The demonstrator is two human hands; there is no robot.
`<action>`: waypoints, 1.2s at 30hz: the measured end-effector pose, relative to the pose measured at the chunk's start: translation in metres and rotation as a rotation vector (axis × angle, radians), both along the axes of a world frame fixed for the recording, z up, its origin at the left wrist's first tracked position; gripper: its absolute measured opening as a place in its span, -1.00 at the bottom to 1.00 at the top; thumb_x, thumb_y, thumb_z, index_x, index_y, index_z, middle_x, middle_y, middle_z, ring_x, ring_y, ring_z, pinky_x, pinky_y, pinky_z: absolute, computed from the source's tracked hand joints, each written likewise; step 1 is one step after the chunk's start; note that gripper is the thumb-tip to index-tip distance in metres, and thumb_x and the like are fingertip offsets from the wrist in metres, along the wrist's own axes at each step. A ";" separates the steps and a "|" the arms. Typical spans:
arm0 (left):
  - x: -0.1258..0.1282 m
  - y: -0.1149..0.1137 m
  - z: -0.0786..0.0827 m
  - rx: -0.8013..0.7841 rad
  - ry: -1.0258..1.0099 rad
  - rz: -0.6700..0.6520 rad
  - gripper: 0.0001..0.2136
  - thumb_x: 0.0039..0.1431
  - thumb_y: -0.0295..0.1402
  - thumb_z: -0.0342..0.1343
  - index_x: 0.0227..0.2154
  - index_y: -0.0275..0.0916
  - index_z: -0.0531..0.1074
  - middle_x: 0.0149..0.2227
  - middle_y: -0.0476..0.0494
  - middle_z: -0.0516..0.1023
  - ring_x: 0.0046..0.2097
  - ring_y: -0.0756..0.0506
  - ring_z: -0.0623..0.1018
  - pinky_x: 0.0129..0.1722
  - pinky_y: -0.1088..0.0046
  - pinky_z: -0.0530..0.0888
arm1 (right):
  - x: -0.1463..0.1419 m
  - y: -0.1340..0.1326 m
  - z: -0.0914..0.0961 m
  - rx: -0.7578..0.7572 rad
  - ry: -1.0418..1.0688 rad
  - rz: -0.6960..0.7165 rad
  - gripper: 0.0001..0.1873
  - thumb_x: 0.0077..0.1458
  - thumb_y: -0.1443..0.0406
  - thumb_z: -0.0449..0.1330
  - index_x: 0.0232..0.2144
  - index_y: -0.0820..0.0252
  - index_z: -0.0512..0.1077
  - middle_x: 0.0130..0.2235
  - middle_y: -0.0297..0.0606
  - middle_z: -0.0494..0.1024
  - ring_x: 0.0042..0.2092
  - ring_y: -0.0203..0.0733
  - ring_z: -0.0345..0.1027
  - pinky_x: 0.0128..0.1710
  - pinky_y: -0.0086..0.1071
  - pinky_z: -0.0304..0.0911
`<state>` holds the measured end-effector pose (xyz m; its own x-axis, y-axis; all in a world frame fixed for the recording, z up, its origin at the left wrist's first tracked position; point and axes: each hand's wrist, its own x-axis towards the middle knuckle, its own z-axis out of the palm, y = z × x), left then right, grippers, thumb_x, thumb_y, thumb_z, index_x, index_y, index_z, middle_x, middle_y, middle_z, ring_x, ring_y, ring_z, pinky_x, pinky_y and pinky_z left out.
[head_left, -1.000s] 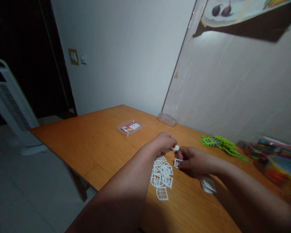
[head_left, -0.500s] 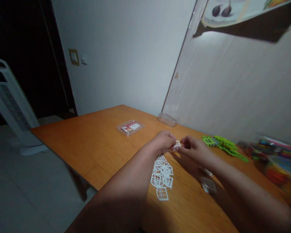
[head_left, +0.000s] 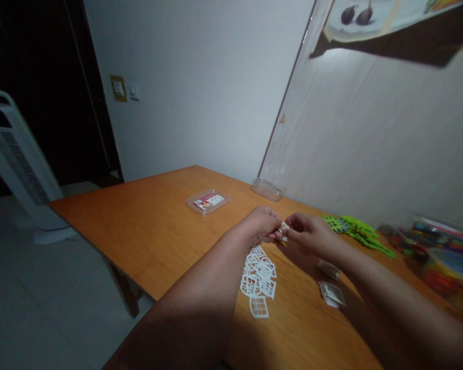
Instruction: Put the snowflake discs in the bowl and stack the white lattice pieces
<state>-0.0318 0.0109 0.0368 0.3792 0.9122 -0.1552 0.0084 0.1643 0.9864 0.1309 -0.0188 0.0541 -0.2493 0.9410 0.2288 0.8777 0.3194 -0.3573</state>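
My left hand (head_left: 261, 225) and my right hand (head_left: 310, 235) meet above the orange table (head_left: 150, 231). Both pinch small white lattice pieces (head_left: 283, 230) held between their fingertips. Just below the hands lies a loose pile of white lattice pieces (head_left: 257, 280) on the table. Two more white pieces (head_left: 332, 294) lie under my right forearm.
A green lattice pile (head_left: 353, 231) lies against the wall on the right, and beyond it a blurred heap of coloured pieces (head_left: 443, 254). A clear lid with a label (head_left: 208, 201) and a clear box (head_left: 267, 189) sit farther back. A white fan (head_left: 17, 169) stands on the floor at left.
My right hand rose from the table with a white piece and came up to my left hand; the two now hold their pieces together.
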 end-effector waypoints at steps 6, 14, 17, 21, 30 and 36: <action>0.002 0.002 -0.001 0.017 -0.039 0.041 -0.90 -0.06 -0.60 0.09 -0.51 -0.29 0.34 -0.65 0.01 0.37 -0.60 0.06 0.37 -0.59 0.60 0.24 | -0.002 0.002 0.003 0.013 -0.103 0.026 -0.72 0.04 0.07 0.22 -0.32 0.15 0.48 -0.37 -0.27 0.57 -0.38 -0.22 0.37 -0.44 -0.41 0.12; -0.008 0.018 -0.003 0.148 -0.050 0.329 -0.94 -0.08 -0.51 0.12 -0.55 -0.29 0.35 -0.59 0.01 0.35 -0.57 0.08 0.30 -0.57 0.57 0.20 | 0.023 0.030 -0.007 -0.062 -0.169 -0.027 -0.70 -0.02 0.15 0.28 -0.21 0.13 0.51 -0.21 -0.21 0.53 -0.30 -0.18 0.39 -0.34 -0.37 0.20; -0.010 0.022 -0.004 0.151 -0.072 0.376 -0.94 -0.08 -0.49 0.13 -0.56 -0.29 0.34 -0.57 0.00 0.36 -0.55 0.07 0.31 -0.55 0.57 0.20 | 0.022 0.034 -0.010 -0.102 -0.193 -0.019 -0.68 -0.03 0.12 0.30 -0.21 0.11 0.53 -0.21 -0.20 0.51 -0.29 -0.16 0.39 -0.32 -0.36 0.22; -0.010 0.022 -0.005 0.147 -0.086 0.371 -0.93 -0.09 -0.49 0.13 -0.56 -0.28 0.34 -0.56 -0.02 0.38 -0.53 0.06 0.33 -0.55 0.56 0.20 | 0.012 0.030 -0.009 -0.110 -0.178 0.010 -0.71 -0.01 0.14 0.30 -0.22 0.11 0.53 -0.21 -0.19 0.50 -0.27 -0.16 0.38 -0.31 -0.37 0.23; -0.010 0.027 -0.007 0.154 -0.076 0.417 -0.94 -0.11 -0.50 0.11 -0.58 -0.28 0.33 -0.57 -0.02 0.38 -0.53 0.06 0.32 -0.57 0.55 0.16 | -0.006 0.008 -0.002 -0.187 -0.049 0.069 -0.86 0.02 0.24 0.23 -0.33 0.14 0.48 -0.31 -0.22 0.54 -0.30 -0.17 0.38 -0.35 -0.38 0.24; -0.011 0.025 -0.006 0.145 -0.058 0.442 -0.95 -0.10 -0.48 0.11 -0.56 -0.27 0.34 -0.61 0.02 0.31 -0.57 0.07 0.27 -0.60 0.54 0.10 | -0.024 -0.027 0.001 -0.492 0.042 0.400 -0.66 -0.02 0.15 0.31 -0.17 0.10 0.46 -0.31 -0.33 0.49 -0.33 -0.25 0.33 -0.39 -0.44 0.21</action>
<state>-0.0423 0.0362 0.0310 -0.0468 0.9989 -0.0038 -0.0869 -0.0003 0.9962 0.1070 -0.0463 0.0547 -0.6036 0.7744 -0.1896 0.7063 0.4091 -0.5777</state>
